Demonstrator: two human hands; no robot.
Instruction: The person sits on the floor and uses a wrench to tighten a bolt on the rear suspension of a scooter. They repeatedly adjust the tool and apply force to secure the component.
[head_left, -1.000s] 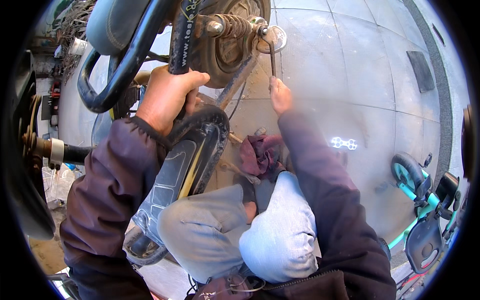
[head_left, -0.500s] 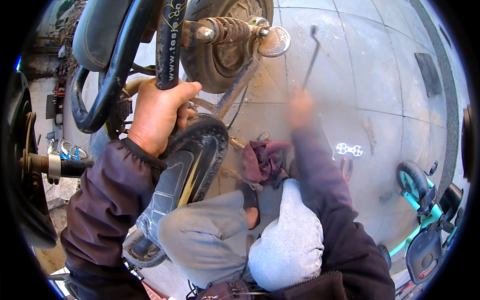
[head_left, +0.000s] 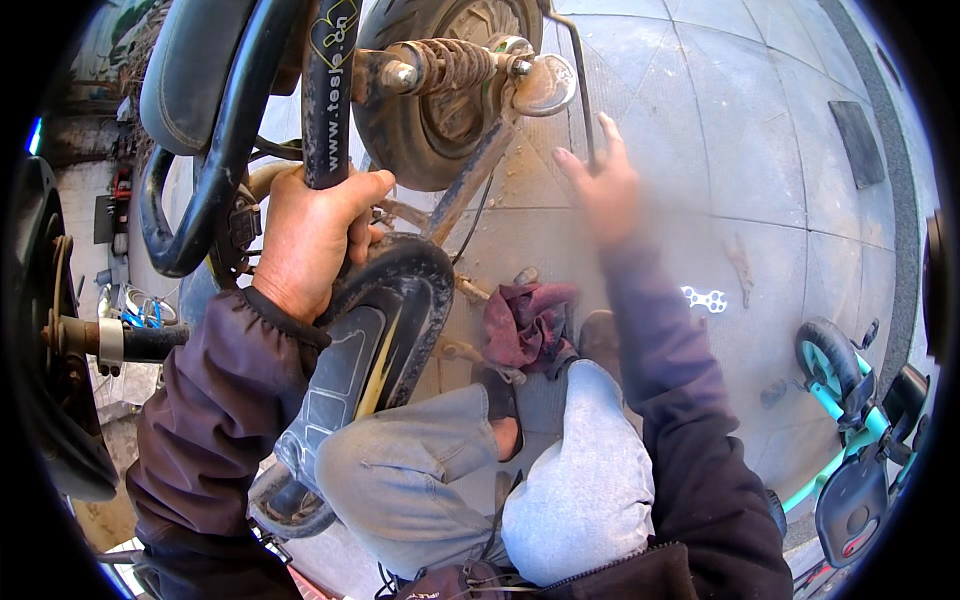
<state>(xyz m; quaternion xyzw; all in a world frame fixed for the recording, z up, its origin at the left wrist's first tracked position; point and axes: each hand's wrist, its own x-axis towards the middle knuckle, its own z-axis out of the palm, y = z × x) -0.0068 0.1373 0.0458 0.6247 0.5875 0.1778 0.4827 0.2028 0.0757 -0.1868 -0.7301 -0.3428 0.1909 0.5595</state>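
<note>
My left hand (head_left: 315,230) is wrapped round a black frame tube (head_left: 326,100) of a small two-wheeled vehicle. To the right, my right hand (head_left: 610,195) is blurred, thumb and forefinger spread apart. A dark bent-ended wrench rod (head_left: 585,85) runs down between them, its lower end against the hand or just behind it. The rod's bent top reaches the upper picture edge beside the wheel (head_left: 440,110); what it meets there is cut off. A rusty coil-spring shock (head_left: 445,65) and a round worn metal cap (head_left: 546,86) lie between tube and rod.
A dark red cloth (head_left: 525,325) lies by my feet. On the paved floor (head_left: 750,150) are a silver multi-hole spanner (head_left: 704,299) and a dark flat pad (head_left: 856,145). A turquoise child's bike (head_left: 835,400) stands at right. A black padded seat (head_left: 205,70) rises at upper left.
My right hand has moved slightly forward and its fingers have opened. The wrench has swung left, its top now beside the wheel. My left hand keeps its grip on the tube.
</note>
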